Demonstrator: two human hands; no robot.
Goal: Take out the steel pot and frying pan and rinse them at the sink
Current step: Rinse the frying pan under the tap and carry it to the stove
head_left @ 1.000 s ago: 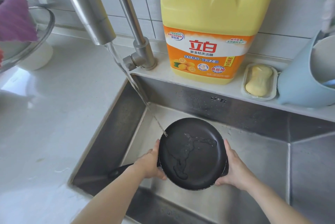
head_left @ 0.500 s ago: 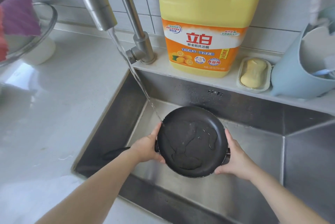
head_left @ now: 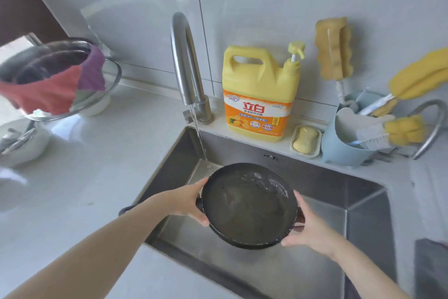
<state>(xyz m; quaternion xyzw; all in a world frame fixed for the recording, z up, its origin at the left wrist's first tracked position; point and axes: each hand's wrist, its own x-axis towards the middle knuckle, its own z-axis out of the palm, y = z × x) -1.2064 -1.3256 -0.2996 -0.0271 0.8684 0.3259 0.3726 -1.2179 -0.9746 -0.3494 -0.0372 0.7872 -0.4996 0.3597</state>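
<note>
Both hands [head_left: 191, 201] still grip the frying pan [head_left: 247, 206], now beside the water stream [head_left: 201, 143], not under it.

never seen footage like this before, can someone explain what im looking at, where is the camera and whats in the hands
There is no machine here. The camera sits on a person's head, looking forward and down, so the two bare arms are the wearer's own. The left hand and right hand grip opposite edges of a black frying pan over a steel sink. A thin stream runs from the tap, landing just beyond the pan's far-left rim. Behind the sink stand a yellow detergent jug, a soap bar in its dish and a blue holder of brushes. A steel bowl draped with a cloth sits on the counter at left.
</note>
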